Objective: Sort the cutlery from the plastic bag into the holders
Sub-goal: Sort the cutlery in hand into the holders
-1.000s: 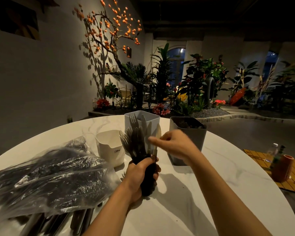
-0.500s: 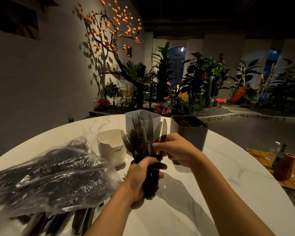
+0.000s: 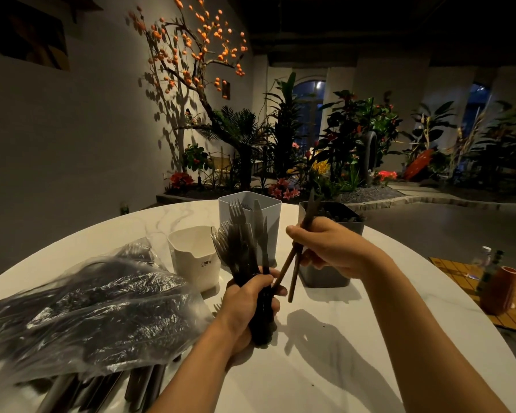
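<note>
A: What is seen nearest on the desk (image 3: 325, 368)?

B: The plastic bag (image 3: 81, 311) is laid at the near left, crumpled and filled with dark cutlery; several handles are seen poking out from under its near edge. The film is judged soft and slippery, so the pieces are better drawn out by their handles.

A: And the hands?

B: A bundle of forks and knives (image 3: 245, 251) is gripped upright by the left hand (image 3: 248, 308), fingers wrapped round the handles, tines and blades pointed up. Just beside it, two dark pieces (image 3: 295, 263) are pinched by the right hand (image 3: 331, 245) between thumb and curled fingers, tilted so their lower ends are crossed near the left thumb. The right forearm is reached in from the lower right, the wrist bent slightly inward.

A: How is the cutlery expected to handle?

B: It is judged light and stiff, smooth enough to slip, so the handle is the place to be held, away from tines and edges.

A: Farther back?

B: Three holders are stood beyond the hands: a low white holder (image 3: 191, 254) to the left, a tall grey holder (image 3: 268, 210) behind the bundle, and a dark holder (image 3: 331, 275) behind the right hand, with pieces already seen inside it.
</note>
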`<state>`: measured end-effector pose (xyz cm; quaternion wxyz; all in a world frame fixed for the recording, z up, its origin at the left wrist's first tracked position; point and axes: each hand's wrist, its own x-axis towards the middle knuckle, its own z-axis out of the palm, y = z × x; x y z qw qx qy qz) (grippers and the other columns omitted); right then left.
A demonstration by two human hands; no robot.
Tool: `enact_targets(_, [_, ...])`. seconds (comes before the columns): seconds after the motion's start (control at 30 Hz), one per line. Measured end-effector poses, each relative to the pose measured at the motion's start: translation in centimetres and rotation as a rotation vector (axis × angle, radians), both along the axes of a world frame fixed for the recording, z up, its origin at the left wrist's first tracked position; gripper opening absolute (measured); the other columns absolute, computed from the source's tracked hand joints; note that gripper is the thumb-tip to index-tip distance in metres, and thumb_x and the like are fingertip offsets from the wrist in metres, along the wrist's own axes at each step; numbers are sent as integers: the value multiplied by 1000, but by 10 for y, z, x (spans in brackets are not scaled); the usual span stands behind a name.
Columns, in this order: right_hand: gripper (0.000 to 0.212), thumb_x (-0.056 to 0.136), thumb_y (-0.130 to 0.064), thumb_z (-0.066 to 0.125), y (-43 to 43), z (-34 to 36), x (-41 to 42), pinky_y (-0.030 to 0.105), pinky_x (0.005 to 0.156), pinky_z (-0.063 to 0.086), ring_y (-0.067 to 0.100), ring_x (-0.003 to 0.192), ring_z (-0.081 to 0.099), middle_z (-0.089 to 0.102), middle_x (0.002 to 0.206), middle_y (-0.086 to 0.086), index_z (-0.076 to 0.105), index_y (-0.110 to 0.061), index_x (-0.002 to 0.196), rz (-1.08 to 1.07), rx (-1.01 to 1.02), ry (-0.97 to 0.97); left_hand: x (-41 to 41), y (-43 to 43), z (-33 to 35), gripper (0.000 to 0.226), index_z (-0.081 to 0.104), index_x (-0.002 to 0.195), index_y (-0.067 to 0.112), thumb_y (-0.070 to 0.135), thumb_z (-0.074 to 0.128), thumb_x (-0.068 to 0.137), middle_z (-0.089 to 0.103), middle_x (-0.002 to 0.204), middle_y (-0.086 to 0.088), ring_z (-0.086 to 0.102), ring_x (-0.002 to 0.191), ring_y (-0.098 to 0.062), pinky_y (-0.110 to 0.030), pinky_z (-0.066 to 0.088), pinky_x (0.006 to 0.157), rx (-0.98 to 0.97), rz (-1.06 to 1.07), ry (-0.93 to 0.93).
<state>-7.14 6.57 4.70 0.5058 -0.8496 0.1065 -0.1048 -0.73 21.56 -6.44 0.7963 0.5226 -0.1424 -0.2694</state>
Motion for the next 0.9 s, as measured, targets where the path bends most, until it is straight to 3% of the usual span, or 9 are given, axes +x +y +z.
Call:
enact_targets(0.2, [21,106,-29,45,-25,22,-11,28,66,53,15,73,65,65,87,7,56,-12,99,-286,168,-469,1,1,-1,16,68,108,3,12,60,98,68,77,-14,59,58,-19,-31,52,57,-6,-15,-1])
enact_targets(0.37, [25,106,-33,46,-45,14,-7,33,74,59,17,87,71,67,95,4,59,-13,102,-497,-52,-609,2,0,-1,14,68,106,3,11,59,99,67,75,-13,58,58,-20,-30,52,56,-8,-11,11])
enact_targets(0.5, [23,106,-32,46,-50,12,-5,20,64,59,12,88,69,66,96,4,56,-15,94,-529,-205,-721,1,-1,-1,14,68,106,3,12,58,100,67,75,-13,59,58,-20,-30,52,56,-7,-12,15])
enact_targets(0.6, [30,106,-33,45,-52,10,-2,19,63,56,14,86,68,63,91,-1,61,-9,97,-533,-362,-649,1,0,-1,14,68,105,3,12,58,100,67,75,-12,59,58,-19,-30,52,56,-4,-13,19])
enact_targets(0.67, [34,106,-37,44,-54,1,5,37,75,57,21,92,65,63,94,2,65,-10,99,-544,-469,-552,0,0,0,14,68,105,4,13,59,100,67,76,-12,59,59,-19,-30,52,56,10,-7,20])
enact_targets(0.7, [38,106,-40,43,-55,-5,9,43,81,52,26,98,61,62,98,4,66,-11,101,-564,-548,-476,0,0,-1,14,69,105,4,13,59,100,67,76,-12,59,60,-19,-30,52,57,16,-3,21])
enact_targets(0.77, [45,105,-48,38,-54,-14,15,40,83,36,32,114,48,57,112,11,67,-14,109,-627,-688,-265,0,-1,0,14,69,104,4,13,60,99,67,77,-13,59,61,-19,-31,51,59,15,0,29])
enact_targets(0.83, [47,105,-51,37,-50,-16,16,44,88,36,35,125,36,47,130,14,64,-14,117,-674,-650,-151,0,-1,0,13,69,102,4,12,59,99,67,76,-13,59,60,-19,-31,51,59,10,-3,31])
enact_targets(0.9, [45,105,-49,39,-46,-16,16,49,95,39,36,129,31,41,137,13,63,-13,116,-686,-589,-156,0,-1,0,13,69,102,4,12,59,99,67,76,-12,59,59,-18,-30,51,58,11,-5,30])
